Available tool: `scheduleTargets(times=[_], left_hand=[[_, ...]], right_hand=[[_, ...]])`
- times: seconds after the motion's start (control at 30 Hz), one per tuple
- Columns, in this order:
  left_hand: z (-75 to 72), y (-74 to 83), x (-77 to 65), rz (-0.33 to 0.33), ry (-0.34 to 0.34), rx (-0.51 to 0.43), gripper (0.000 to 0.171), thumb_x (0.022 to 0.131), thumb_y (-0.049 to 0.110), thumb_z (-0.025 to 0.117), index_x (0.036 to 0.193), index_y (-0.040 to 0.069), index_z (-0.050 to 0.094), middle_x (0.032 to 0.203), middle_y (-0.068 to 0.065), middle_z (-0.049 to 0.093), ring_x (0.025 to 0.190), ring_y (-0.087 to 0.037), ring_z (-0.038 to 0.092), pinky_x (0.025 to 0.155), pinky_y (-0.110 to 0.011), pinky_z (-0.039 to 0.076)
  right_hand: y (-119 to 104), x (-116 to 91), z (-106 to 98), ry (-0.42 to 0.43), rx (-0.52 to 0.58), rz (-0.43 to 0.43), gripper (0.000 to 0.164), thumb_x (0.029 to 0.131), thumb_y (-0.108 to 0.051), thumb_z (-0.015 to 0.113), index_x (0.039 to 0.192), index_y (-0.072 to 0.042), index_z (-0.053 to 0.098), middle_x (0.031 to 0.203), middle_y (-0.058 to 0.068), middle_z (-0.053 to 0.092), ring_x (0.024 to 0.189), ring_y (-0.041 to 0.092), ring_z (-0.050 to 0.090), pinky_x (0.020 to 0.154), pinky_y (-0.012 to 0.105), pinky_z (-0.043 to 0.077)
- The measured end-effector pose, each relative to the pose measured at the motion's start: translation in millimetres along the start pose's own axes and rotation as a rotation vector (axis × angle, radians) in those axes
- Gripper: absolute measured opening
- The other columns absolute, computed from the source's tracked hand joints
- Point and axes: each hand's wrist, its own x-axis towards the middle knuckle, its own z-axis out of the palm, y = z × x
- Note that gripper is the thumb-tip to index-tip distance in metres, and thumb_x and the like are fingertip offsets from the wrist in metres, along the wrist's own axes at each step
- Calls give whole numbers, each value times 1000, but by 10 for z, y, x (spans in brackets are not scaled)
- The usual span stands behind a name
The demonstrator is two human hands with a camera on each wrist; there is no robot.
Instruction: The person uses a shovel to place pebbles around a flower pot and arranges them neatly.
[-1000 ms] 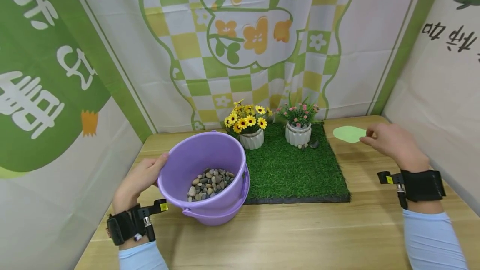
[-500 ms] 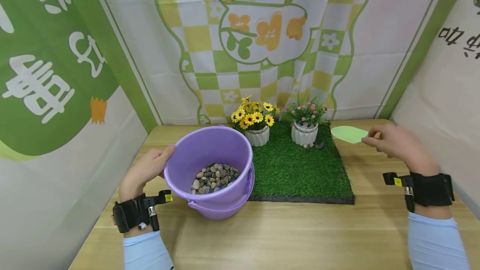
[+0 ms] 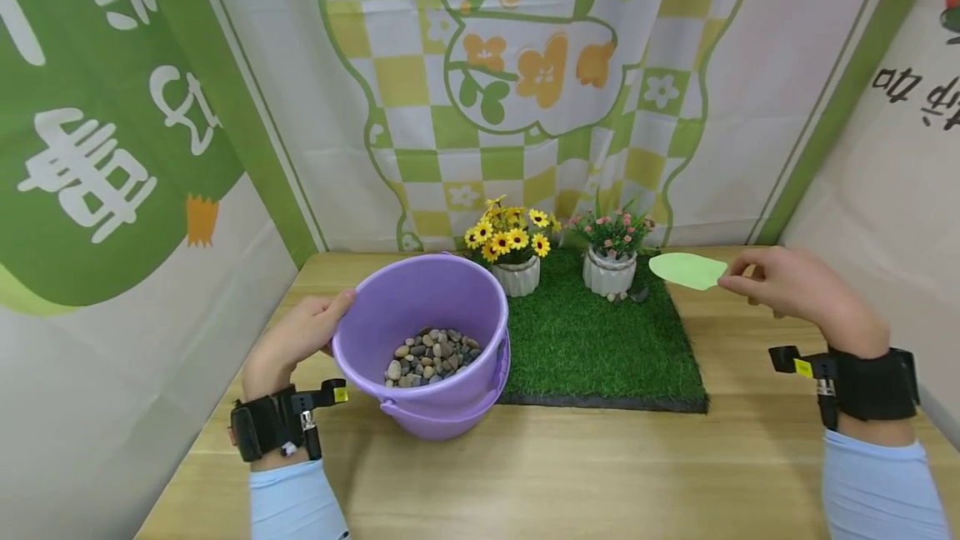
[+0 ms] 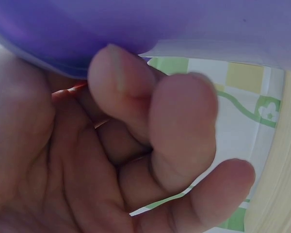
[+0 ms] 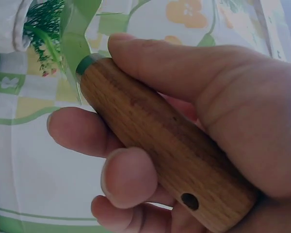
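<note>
My left hand [image 3: 300, 332] grips the rim of a purple bucket [image 3: 442, 405], which stands tilted with its opening towards me. Grey and brown pebbles [image 3: 431, 357] lie inside it. The left wrist view shows curled fingers [image 4: 184, 121] below the bucket's purple wall [image 4: 194, 29]. In my right hand [image 3: 795, 286] I hold a garden trowel [image 3: 686, 271] with a light green blade, pointing left above the turf's back right corner. Its wooden handle [image 5: 155, 131] lies between thumb and fingers in the right wrist view. The bucket's lower back is hidden.
A mat of artificial turf [image 3: 600, 348] lies on the wooden table [image 3: 585, 473]. On it stand a white pot of yellow flowers [image 3: 517, 279] and a white pot of pink flowers [image 3: 609, 273], with a few stones [image 3: 637, 294] beside it. Printed cloth [image 3: 540, 148] hangs behind.
The trowel has moved left, closer to the pot of pink flowers. My left hand keeps its hold on the bucket. The head view has shifted slightly.
</note>
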Motion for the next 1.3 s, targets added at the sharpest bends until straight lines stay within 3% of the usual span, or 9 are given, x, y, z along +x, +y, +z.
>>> scheduleTargets(times=[0.23,0.5,0.77,0.97,1.3], left_hand=[[10,-21,2,7,-7,9,61,106,45,32,101,-4,69,79,-13,74,68,-23,71,73,-37,54],[0,-6,-9,15,-8,-2,59,107,44,32,104,-4,68,80,-11,74,68,-22,71,71,-36,56],[-16,0,-16,34,-17,-2,60,107,43,31,106,-4,68,81,-12,75,68,-20,71,73,-39,56],[8,-6,-11,7,-1,10,62,107,46,30,101,-2,70,77,-8,74,67,-20,70,74,-36,54],[3,-38,2,-2,6,-31,65,106,47,31,99,-5,70,78,-15,74,66,-21,70,74,-36,54]], right_hand=[[-113,-21,-52,-29,42,-21,37,99,-43,55,111,-9,66,77,3,64,53,18,52,51,31,44],[-302,14,-153,2,26,-104,31,99,-41,57,111,-14,67,74,-1,64,48,15,50,48,29,43],[-487,32,-217,-16,39,-117,31,97,-42,59,113,-16,68,78,-2,66,50,14,51,49,28,44],[-550,44,-212,2,38,-157,26,97,-40,59,108,-19,69,74,-2,64,48,13,50,47,28,44],[-770,233,-170,-81,65,-203,29,97,-41,59,109,-16,68,76,-2,64,50,14,51,49,29,45]])
